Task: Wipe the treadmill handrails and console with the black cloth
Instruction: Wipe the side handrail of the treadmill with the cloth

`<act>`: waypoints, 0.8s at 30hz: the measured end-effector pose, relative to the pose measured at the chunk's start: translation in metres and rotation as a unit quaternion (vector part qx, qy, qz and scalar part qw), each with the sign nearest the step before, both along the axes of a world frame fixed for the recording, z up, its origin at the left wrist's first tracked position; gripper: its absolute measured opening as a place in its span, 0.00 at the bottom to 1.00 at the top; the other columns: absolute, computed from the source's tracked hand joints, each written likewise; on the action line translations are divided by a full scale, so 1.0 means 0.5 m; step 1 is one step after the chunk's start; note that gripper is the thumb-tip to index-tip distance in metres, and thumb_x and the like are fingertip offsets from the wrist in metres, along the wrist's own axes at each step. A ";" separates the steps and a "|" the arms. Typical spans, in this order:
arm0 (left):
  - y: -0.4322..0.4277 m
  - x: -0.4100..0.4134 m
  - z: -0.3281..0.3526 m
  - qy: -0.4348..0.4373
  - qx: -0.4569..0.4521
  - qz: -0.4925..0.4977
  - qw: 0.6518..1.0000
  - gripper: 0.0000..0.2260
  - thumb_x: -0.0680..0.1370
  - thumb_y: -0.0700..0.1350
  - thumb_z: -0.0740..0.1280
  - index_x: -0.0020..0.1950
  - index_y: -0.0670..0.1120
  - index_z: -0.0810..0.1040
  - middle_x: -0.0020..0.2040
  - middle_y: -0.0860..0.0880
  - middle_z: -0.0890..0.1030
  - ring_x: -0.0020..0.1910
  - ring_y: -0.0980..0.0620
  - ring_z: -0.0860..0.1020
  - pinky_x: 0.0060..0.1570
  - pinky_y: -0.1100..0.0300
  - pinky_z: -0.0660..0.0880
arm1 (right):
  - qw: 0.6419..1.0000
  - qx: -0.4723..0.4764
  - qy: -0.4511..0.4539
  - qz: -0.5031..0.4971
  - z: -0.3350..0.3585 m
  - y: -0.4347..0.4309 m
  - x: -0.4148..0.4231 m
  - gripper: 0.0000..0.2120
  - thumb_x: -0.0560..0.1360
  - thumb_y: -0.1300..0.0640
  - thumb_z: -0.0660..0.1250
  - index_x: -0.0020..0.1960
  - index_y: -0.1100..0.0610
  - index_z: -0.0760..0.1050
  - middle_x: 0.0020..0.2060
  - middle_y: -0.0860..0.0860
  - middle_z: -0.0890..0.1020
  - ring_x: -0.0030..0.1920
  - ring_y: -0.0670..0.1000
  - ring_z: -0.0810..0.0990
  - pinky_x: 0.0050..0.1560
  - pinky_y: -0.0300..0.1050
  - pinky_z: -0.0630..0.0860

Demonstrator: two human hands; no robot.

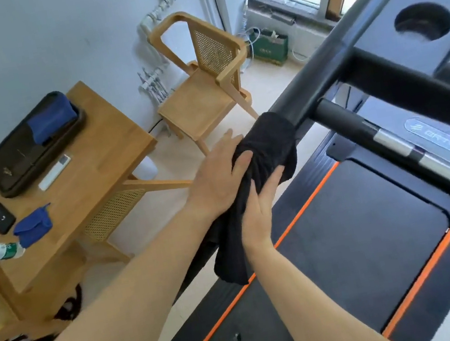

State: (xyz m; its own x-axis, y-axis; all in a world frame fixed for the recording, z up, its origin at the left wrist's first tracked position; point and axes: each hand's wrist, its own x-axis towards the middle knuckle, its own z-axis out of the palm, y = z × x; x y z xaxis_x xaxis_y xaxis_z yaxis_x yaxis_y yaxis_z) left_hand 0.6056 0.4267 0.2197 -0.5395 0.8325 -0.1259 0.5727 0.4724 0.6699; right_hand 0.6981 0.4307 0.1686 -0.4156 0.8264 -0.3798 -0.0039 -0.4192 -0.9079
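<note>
Both hands are on the black cloth point(267, 144), which is wrapped over the near end of the treadmill handrail point(317, 70). My left hand point(219, 177) clasps the wrapped part, thumb on top and fingers reaching round the far side, so the fabric hugs the tube. My right hand point(258, 212) curls its fingers into the hanging tail, I judge to keep it taut and off the belt point(347, 224). Further up the rail, the console point(374, 32) isn't touched by the cloth.
</note>
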 end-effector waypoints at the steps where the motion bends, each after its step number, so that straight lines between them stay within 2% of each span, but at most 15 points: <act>1: -0.024 0.010 -0.002 0.035 0.016 0.032 0.999 0.18 0.83 0.48 0.59 0.72 0.45 0.71 0.70 0.46 0.74 0.69 0.48 0.72 0.68 0.49 0.70 | 1.000 0.001 0.000 0.029 0.010 -0.017 0.018 0.35 0.82 0.48 0.54 0.80 0.46 0.36 0.80 0.40 0.40 0.78 0.37 0.43 0.80 0.49 0.46; 2: -0.046 0.020 0.001 0.059 0.031 0.053 0.996 0.16 0.83 0.45 0.59 0.70 0.46 0.73 0.68 0.46 0.76 0.67 0.48 0.74 0.66 0.50 0.71 | 0.998 0.011 0.006 0.055 0.021 -0.031 0.034 0.36 0.81 0.48 0.53 0.80 0.47 0.36 0.80 0.39 0.40 0.77 0.35 0.42 0.80 0.48 0.46; 4: -0.066 0.041 0.020 0.047 0.015 0.092 0.995 0.15 0.84 0.44 0.58 0.69 0.48 0.76 0.62 0.48 0.81 0.61 0.49 0.78 0.62 0.55 0.74 | 0.996 0.032 -0.024 0.074 0.036 -0.016 0.038 0.36 0.81 0.48 0.53 0.80 0.49 0.34 0.79 0.39 0.37 0.76 0.34 0.39 0.80 0.47 0.43; 7: -0.020 0.057 0.056 -0.053 -0.085 0.155 0.983 0.15 0.84 0.52 0.56 0.64 0.49 0.78 0.56 0.50 0.82 0.56 0.49 0.79 0.58 0.54 0.73 | 0.995 0.028 -0.076 0.054 0.046 0.029 -0.005 0.39 0.82 0.46 0.57 0.80 0.48 0.31 0.80 0.41 0.38 0.79 0.41 0.42 0.80 0.47 0.47; 9: 0.030 0.052 0.060 -0.064 -0.138 0.130 0.980 0.17 0.83 0.58 0.53 0.56 0.49 0.76 0.52 0.50 0.80 0.53 0.49 0.78 0.57 0.49 0.74 | 0.993 0.045 -0.103 0.023 0.048 0.047 -0.025 0.46 0.79 0.42 0.63 0.79 0.44 0.29 0.80 0.42 0.42 0.80 0.47 0.50 0.78 0.52 0.56; 10: 0.056 0.043 0.057 -0.075 -0.148 0.107 0.980 0.17 0.82 0.58 0.52 0.54 0.49 0.75 0.51 0.50 0.80 0.52 0.49 0.78 0.57 0.47 0.75 | 0.992 0.065 -0.109 0.015 0.044 0.060 -0.031 0.47 0.78 0.40 0.63 0.78 0.44 0.29 0.80 0.42 0.42 0.80 0.47 0.50 0.78 0.53 0.57; 13: 0.140 -0.010 0.034 -0.201 -0.127 0.062 0.969 0.16 0.83 0.57 0.53 0.53 0.50 0.76 0.50 0.51 0.80 0.54 0.49 0.78 0.60 0.47 0.74 | 0.983 0.121 -0.135 -0.009 0.038 0.132 -0.050 0.39 0.84 0.45 0.57 0.80 0.52 0.31 0.80 0.44 0.38 0.78 0.39 0.39 0.80 0.48 0.47; 16: 0.204 -0.050 0.020 -0.351 -0.075 0.028 0.933 0.14 0.84 0.54 0.55 0.55 0.52 0.79 0.55 0.52 0.82 0.58 0.53 0.79 0.63 0.54 0.73 | 0.971 0.173 -0.168 -0.004 0.046 0.170 -0.050 0.35 0.85 0.52 0.53 0.80 0.55 0.32 0.79 0.46 0.35 0.77 0.38 0.34 0.79 0.42 0.41; 17: 0.209 -0.054 0.011 -0.372 -0.063 0.020 0.926 0.13 0.85 0.53 0.56 0.55 0.54 0.80 0.56 0.53 0.82 0.57 0.56 0.80 0.62 0.57 0.73 | 0.965 0.190 -0.179 0.006 0.050 0.163 -0.046 0.34 0.84 0.53 0.52 0.79 0.57 0.32 0.79 0.47 0.33 0.77 0.38 0.33 0.77 0.38 0.39; 19: 0.180 -0.057 0.004 -0.354 -0.045 0.001 0.934 0.11 0.84 0.51 0.57 0.55 0.61 0.78 0.57 0.56 0.82 0.55 0.63 0.79 0.59 0.63 0.72 | 0.950 0.231 -0.209 0.037 0.056 0.130 -0.034 0.35 0.83 0.54 0.51 0.78 0.56 0.30 0.78 0.47 0.30 0.76 0.38 0.31 0.75 0.33 0.37; 21: 0.129 -0.059 -0.001 -0.350 -0.037 -0.012 0.936 0.12 0.85 0.52 0.57 0.62 0.66 0.75 0.61 0.60 0.80 0.58 0.67 0.76 0.62 0.65 0.69 | 0.928 0.260 -0.251 0.093 0.060 0.110 -0.022 0.37 0.81 0.54 0.51 0.75 0.53 0.25 0.75 0.45 0.25 0.77 0.42 0.30 0.77 0.39 0.39; 22: 0.113 -0.063 -0.003 -0.371 -0.040 -0.018 0.927 0.14 0.85 0.53 0.56 0.68 0.66 0.73 0.64 0.61 0.78 0.62 0.66 0.75 0.64 0.64 0.68 | 0.910 0.285 -0.276 0.122 0.061 0.114 -0.016 0.38 0.80 0.52 0.51 0.75 0.53 0.24 0.74 0.46 0.24 0.77 0.45 0.30 0.78 0.44 0.41; 24: 0.123 -0.074 -0.014 -0.402 -0.049 -0.024 0.914 0.18 0.84 0.56 0.55 0.74 0.61 0.69 0.68 0.58 0.77 0.65 0.61 0.74 0.68 0.59 0.67 | 0.849 0.369 -0.340 0.165 0.061 0.155 -0.009 0.39 0.77 0.50 0.51 0.77 0.56 0.29 0.77 0.53 0.31 0.78 0.50 0.31 0.79 0.50 0.43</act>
